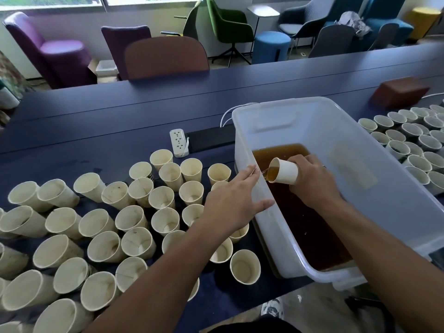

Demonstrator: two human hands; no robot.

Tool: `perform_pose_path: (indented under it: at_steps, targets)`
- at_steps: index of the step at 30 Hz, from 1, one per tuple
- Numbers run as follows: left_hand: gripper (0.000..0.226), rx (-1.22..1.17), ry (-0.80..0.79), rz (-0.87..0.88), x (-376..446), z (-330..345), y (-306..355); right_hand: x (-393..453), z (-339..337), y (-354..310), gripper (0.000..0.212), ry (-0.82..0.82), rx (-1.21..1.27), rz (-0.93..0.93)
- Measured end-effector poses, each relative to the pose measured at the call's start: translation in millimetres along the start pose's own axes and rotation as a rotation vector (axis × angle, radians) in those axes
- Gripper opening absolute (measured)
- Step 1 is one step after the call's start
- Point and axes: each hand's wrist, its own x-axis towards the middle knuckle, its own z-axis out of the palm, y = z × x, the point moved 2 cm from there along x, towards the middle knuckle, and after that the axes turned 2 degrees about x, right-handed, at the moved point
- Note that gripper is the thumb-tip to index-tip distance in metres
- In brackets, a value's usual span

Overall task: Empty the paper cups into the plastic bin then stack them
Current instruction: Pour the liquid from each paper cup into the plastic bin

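A translucent plastic bin (341,131) stands on the dark blue table, partly filled with brown liquid (310,227). Inside it, my right hand (312,181) grips a white paper cup (283,171) tipped to the left, and brown liquid runs out of its mouth into the bin. My left hand (236,199) rests with straight fingers on the bin's left rim. Several empty paper cups (134,219) stand to the left of the bin. More cups (413,145) holding something dark stand to its right.
A white power strip (178,142) and a black pad lie behind the empty cups. A brown box (400,91) sits at the far right of the table. Chairs and stools stand beyond the table's far edge. The table's near edge runs just below the bin.
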Motion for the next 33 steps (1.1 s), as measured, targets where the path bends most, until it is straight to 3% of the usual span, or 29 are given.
perform_pose_path:
  at_steps: [11, 17, 22, 30, 33]
  targets:
    - [0.079, 0.035, -0.019, -0.010, -1.6, -4.3, 3.3, -3.2, -3.1, -10.0, 0.057, 0.102, -0.006, -0.094]
    - [0.079, 0.046, -0.025, -0.012, -2.5, -5.1, 5.5, -6.4, -1.2, -9.3, 0.046, 0.150, -0.107, -0.184]
    - [0.079, 0.046, -0.030, -0.021, -1.4, -5.4, 4.7, -6.8, -8.1, -16.0, 0.045, 0.268, -0.150, -0.193]
    - [0.079, 0.031, -0.034, -0.027, -0.8, -4.1, 4.1, -6.7, -12.3, -14.7, 0.052, 0.291, -0.163, -0.167]
    - [0.078, 0.033, -0.036, -0.032, -2.3, -5.4, 5.2, -7.9, -6.1, -14.6, 0.054, 0.189, -0.188, -0.156]
